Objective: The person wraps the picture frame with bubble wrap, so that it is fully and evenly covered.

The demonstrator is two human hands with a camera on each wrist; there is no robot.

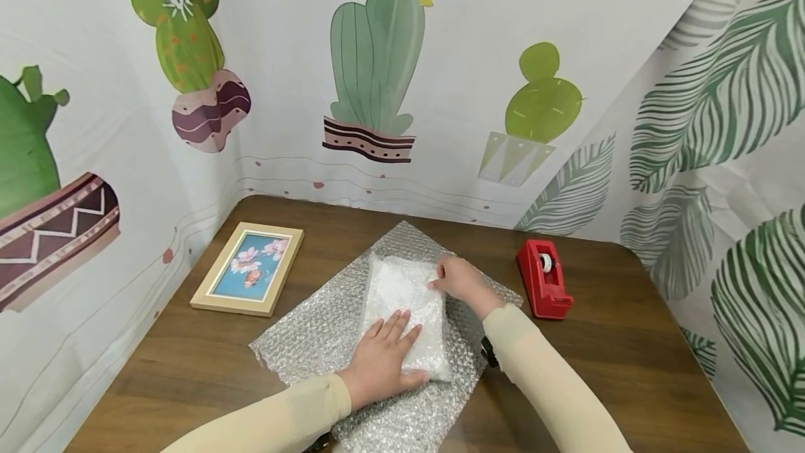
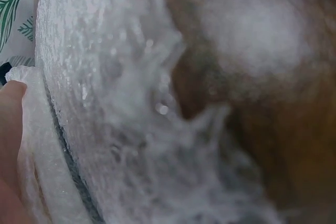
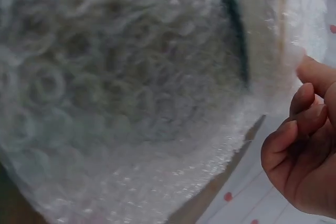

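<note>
In the centre of the head view we see a flat, rectangular wrapped package (image 1: 402,282), whitish and glossy, on a diamond-turned sheet of pebbly, clear bubble wrap (image 1: 308,341); our left hand (image 1: 380,369) lies spread flat over its lower part; our right hand (image 1: 462,278), fingers curled, touches its upper-right edge, though we cannot tell whether it pinches anything. At centre left we see a pale-framed flower picture (image 1: 251,268); at centre right, a glossy red tape dispenser (image 1: 546,292).
</note>
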